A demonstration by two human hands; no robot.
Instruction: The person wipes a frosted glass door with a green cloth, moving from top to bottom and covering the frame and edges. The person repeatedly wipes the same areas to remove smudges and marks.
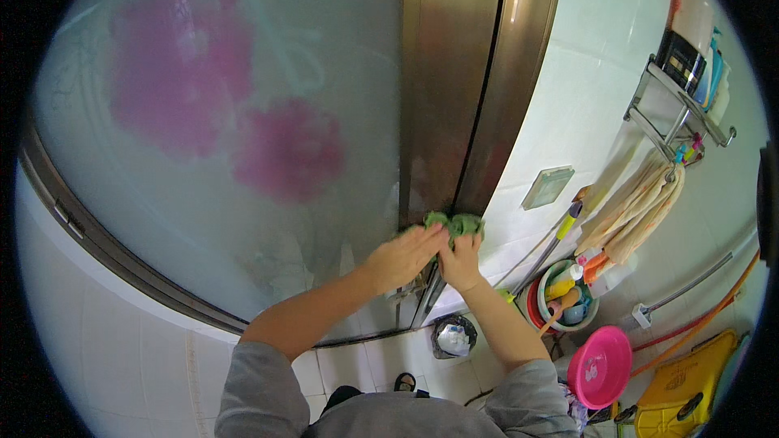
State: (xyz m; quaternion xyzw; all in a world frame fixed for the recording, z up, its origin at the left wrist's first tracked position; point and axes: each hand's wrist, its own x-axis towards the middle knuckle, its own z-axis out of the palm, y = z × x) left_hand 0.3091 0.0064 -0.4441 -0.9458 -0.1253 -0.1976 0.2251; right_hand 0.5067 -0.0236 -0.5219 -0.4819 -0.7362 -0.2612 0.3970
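Note:
Both my hands meet on a green cloth (465,226), pressed against the brown metal frame (453,73) of a door. My left hand (406,257) lies flat with its fingers stretched over the cloth's left part. Beside it, my right hand (461,261) grips the bunched cloth, its fingers curled. Left of the frame stands a frosted glass panel (365,134) with blurred pink flower patterns. The dark seam in the frame runs down to the cloth.
At the right, a towel (639,207) hangs below a metal rack (669,82) holding bottles. Lower down are a bucket (593,316) of bottles, a pink basin (601,368), a yellow plastic container (688,377) and long handles. A lined bin (453,339) stands on the tiled floor.

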